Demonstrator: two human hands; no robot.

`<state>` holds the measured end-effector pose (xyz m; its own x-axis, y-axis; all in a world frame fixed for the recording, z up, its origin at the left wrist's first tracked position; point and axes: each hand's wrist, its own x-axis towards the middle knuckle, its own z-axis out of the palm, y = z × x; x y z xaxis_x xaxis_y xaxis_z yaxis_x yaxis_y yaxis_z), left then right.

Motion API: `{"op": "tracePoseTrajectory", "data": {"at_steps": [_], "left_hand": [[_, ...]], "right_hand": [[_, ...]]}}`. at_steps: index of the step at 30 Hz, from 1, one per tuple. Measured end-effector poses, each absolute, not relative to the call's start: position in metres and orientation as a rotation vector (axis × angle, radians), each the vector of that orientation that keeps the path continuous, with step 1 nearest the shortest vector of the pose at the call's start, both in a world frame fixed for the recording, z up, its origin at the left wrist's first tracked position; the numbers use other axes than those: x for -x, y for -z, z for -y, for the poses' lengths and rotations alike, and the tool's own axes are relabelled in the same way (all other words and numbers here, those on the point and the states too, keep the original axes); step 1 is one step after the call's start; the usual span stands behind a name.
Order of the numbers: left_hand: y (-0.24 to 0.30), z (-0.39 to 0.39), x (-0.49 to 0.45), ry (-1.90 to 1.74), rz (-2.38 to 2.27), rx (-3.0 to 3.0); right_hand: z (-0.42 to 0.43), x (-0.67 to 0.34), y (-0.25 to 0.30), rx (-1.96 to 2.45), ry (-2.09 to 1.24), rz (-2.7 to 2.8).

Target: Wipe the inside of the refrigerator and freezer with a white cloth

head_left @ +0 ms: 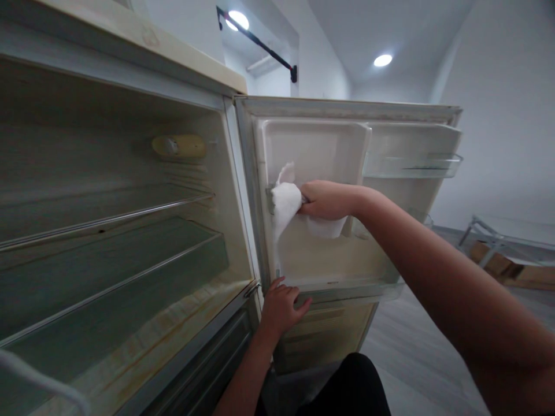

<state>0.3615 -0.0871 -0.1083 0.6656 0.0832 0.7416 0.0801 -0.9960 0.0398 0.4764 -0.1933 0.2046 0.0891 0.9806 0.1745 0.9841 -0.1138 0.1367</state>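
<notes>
I face an open fridge whose door (347, 254) stands swung out to the right. My right hand (326, 200) is closed around a white cloth (284, 205) and presses it against the inner door panel, near the left end of a door shelf. My left hand (281, 306) rests lower down, its fingers curled over the bottom edge of the door's lower shelf beside the fridge body.
The fridge interior (108, 231) on the left has wire shelves and a yellowed lamp cover (178, 147). A clear door bin (411, 164) sits at the door's upper right. A metal frame and cardboard (498, 260) lie on the floor at far right.
</notes>
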Motion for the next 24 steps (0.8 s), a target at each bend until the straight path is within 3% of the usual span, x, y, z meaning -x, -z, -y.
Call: {"op": "tracePoseTrajectory", "data": {"at_steps": [5, 12, 20, 24], "left_hand": [[0.107, 0.084, -0.358, -1.265, -0.091, -2.899], [0.107, 0.082, -0.352, -1.293, -0.067, -2.879], [0.109, 0.081, -0.349, -1.249, -0.062, -2.857], [0.109, 0.082, -0.35, -1.229, -0.086, -2.86]], "right_hand": [[0.233, -0.496, -0.208, 2.498, 0.389, 1.986], [0.252, -0.464, -0.197, 2.831, 0.732, 1.66], [0.196, -0.451, -0.204, 2.553, 0.431, 1.9], [0.166, -0.432, -0.202, 2.472, 0.513, 1.938]]}}
